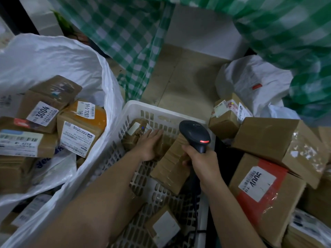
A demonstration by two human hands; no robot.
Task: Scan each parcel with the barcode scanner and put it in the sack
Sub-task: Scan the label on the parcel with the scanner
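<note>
A white perforated basket [136, 108] in the middle holds a few taped cardboard parcels. My left hand [149, 144] lies flat with straight fingers on a small brown parcel [137, 130] at the basket's far side. My right hand [200, 164] grips the handle of a black barcode scanner [195, 134], whose red light glows; the head points toward the far side of the basket. Under the scanner a second parcel [170, 167] leans tilted. A third parcel [163, 228] with a white label lies near the basket's front. The white sack [59, 56] on the left stands open with several labelled parcels inside.
Stacked cardboard boxes [279, 142] crowd the right side, one with a red and white label [258, 183]. White plastic bags [250, 83] lie behind them. A green checked cloth [125, 33] hangs across the top. A flat piece of brown cardboard [180, 77] lies beyond the basket.
</note>
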